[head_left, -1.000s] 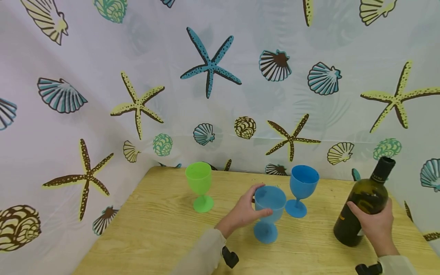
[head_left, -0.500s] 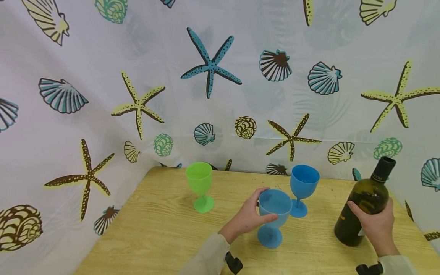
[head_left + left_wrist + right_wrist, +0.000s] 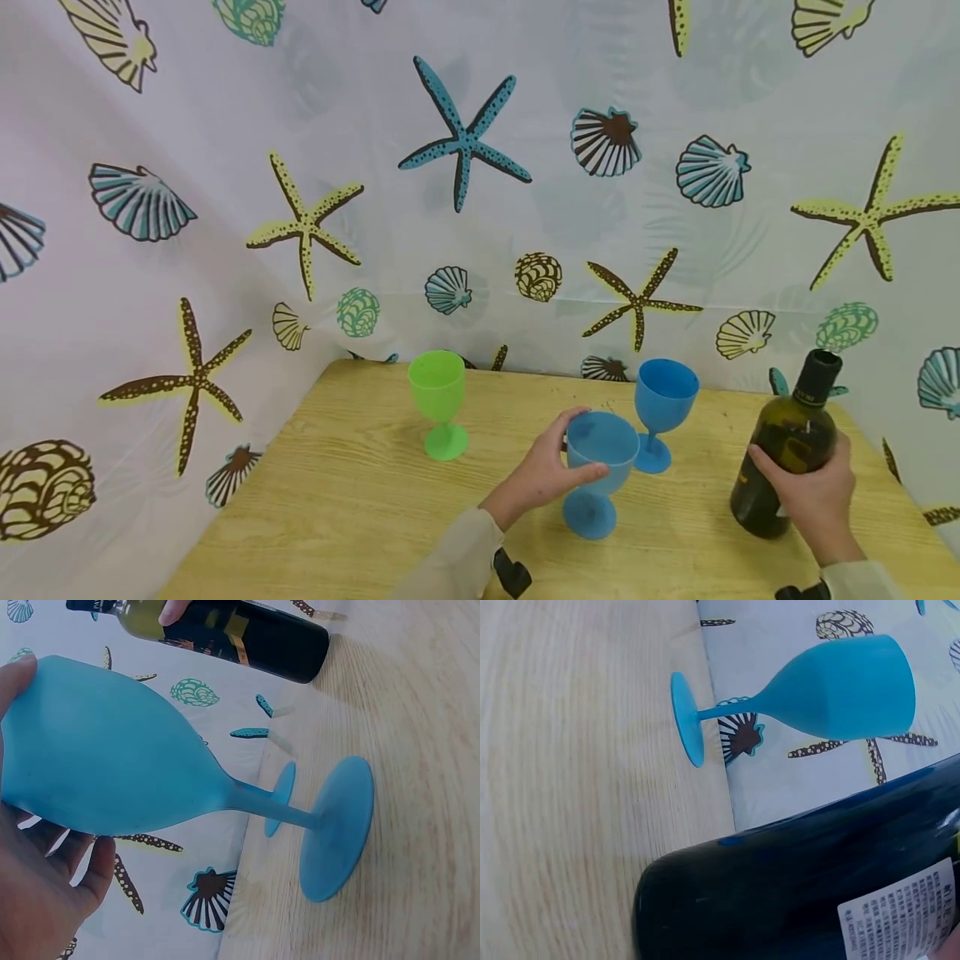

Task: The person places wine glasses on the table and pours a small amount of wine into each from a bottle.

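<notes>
My left hand [image 3: 551, 467] holds the bowl of a light blue goblet [image 3: 600, 483], thumb on the near side and fingers around the back. In the left wrist view this goblet [image 3: 127, 750] is upright, its foot at the wooden tabletop. Just behind it to the right stands a darker blue goblet [image 3: 663, 396]. Further right, my right hand [image 3: 817, 492] grips a dark wine bottle [image 3: 768, 446] around its body; the bottle leans slightly right and its mouth looks uncapped. The right wrist view shows the bottle's lower end and white back label, with a blue goblet [image 3: 832, 690] beyond.
A bright green goblet [image 3: 438, 396] stands at the back left of the wooden table [image 3: 337, 500]. White curtain [image 3: 360, 108] printed with shells and starfish hangs behind the table and along its left side.
The left hand has shifted the light blue goblet a little right and toward me, then stayed nearly still. The bottle's neck has tipped slightly left, more upright, in the right hand.
</notes>
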A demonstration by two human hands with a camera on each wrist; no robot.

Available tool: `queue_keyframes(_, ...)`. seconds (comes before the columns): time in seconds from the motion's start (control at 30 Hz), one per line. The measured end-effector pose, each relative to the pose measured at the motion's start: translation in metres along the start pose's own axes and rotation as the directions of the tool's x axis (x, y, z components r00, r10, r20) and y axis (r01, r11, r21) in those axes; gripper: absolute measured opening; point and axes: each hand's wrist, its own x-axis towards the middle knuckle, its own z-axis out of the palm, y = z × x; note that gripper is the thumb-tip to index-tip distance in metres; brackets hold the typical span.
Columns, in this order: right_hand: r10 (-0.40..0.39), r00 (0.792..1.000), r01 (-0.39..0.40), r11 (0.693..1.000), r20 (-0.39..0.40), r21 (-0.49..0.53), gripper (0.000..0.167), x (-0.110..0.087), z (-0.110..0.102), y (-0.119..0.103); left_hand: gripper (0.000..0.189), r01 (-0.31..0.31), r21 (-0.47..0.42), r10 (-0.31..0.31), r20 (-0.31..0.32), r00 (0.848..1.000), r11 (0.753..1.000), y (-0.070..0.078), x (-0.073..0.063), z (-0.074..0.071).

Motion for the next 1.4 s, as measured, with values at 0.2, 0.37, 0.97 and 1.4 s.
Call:
queue_keyframes(0.2,-0.176,0.982,0.180,0.982,0.074,-0.055,0.091,-0.007,0.000,-0.004,0.074,0.003,0.007,-0.003,0.008,1.000,1.000,0.002,0.000,-0.001)
queue_keyframes(0.37,-0.407,0.899,0.426,0.898,0.159,-0.112,0.089,-0.014,0.002,-0.009,0.074,0.000,0.006,0.000,0.008,1.000,1.000,0.004,0.000,-0.001)
queue_keyframes(0.97,-0.797,0.459,0.889,0.408,0.392,-0.209,0.092,-0.007,0.000,-0.020,0.075,0.009,-0.020,-0.009,0.019,1.000,1.000,0.003,-0.002,-0.003)
queue_keyframes(1.4,-0.778,0.365,0.929,0.269,0.511,-0.255,0.093,0.002,-0.009,-0.033,0.075,0.010,-0.017,-0.009,0.024,1.000,1.000,0.004,-0.002,-0.003)
